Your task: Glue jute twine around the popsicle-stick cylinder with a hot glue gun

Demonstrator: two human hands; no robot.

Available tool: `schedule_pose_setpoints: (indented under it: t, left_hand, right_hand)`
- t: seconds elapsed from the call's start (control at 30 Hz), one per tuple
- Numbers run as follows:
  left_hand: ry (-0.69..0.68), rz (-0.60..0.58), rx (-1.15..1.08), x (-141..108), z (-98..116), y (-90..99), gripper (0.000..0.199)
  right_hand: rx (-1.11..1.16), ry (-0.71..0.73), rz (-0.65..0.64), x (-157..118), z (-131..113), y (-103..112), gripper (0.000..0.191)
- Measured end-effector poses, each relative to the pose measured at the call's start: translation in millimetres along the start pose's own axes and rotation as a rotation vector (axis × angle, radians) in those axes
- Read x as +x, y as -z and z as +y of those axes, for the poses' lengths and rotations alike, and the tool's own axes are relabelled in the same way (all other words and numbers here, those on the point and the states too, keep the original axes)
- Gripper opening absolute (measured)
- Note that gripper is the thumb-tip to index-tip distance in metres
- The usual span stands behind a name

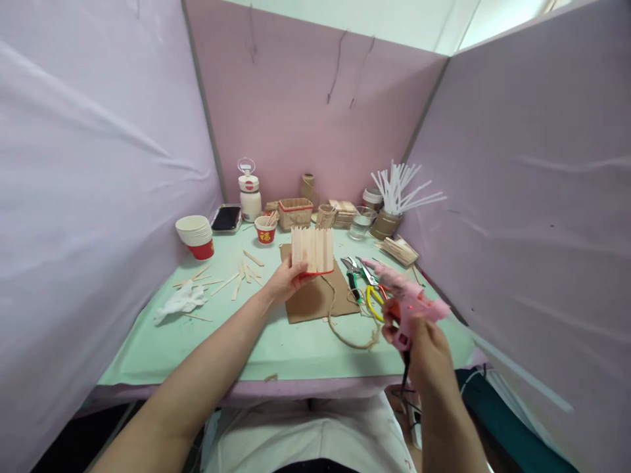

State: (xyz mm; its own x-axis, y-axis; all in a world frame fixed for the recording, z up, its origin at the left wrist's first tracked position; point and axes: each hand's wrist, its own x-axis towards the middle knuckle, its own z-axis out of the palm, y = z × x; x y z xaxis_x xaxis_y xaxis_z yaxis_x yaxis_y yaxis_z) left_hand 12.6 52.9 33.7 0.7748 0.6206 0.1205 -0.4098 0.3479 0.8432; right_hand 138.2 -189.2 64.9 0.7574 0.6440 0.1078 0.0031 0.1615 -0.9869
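Observation:
My left hand (288, 278) is closed on a paper cup (313, 252) whose side is covered with upright wooden craft sticks; a red rim shows at its lower edge. It is held above a square of brown cardboard (315, 303). A pink hot glue gun (410, 297) is gripped in my right hand (424, 338), over the right part of the table, its nozzle pointing up and left and a small red light on its body. A length of jute rope (340, 334) curls across the cardboard and the table in front of it.
Yellow-handled scissors (374, 303) and green-handled pruning shears (353, 282) lie near the glue gun. Loose craft sticks (241, 276) and a crumpled tissue (181, 299) are on the left. Stacked paper cups (196, 236), a white bottle (250, 200) and white glue sticks (397, 190) stand farther back.

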Motion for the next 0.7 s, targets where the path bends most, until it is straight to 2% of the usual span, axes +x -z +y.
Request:
schedule_pose_setpoints:
  t: [0.07,0.13,0.3,0.5,0.7]
  left_hand:
    - [-0.034,0.005,0.017,-1.1,0.9,-1.6,0.068]
    - [-0.059,0.008,0.036,-2.4,1.9,-3.1,0.069]
    - [-0.075,0.047,0.103,-3.7,2.9,-4.8,0.073]
    - [-0.145,0.057,0.194,-0.8,-1.5,-1.2,0.083]
    - [-0.159,0.050,0.244,-0.4,-2.4,-1.1,0.086]
  right_hand:
    - [-0.083,0.017,-0.163,-10.2,6.9,-13.8,0.044]
    - [-0.174,0.056,-0.232,-16.4,13.4,-24.3,0.047]
    - [-0.369,0.133,-0.210,-17.8,25.2,-37.4,0.050]
    - [-0.445,0.183,-0.198,-15.5,35.4,-38.2,0.051]
    - [-0.462,0.223,-0.205,-15.6,38.4,-39.3,0.048]
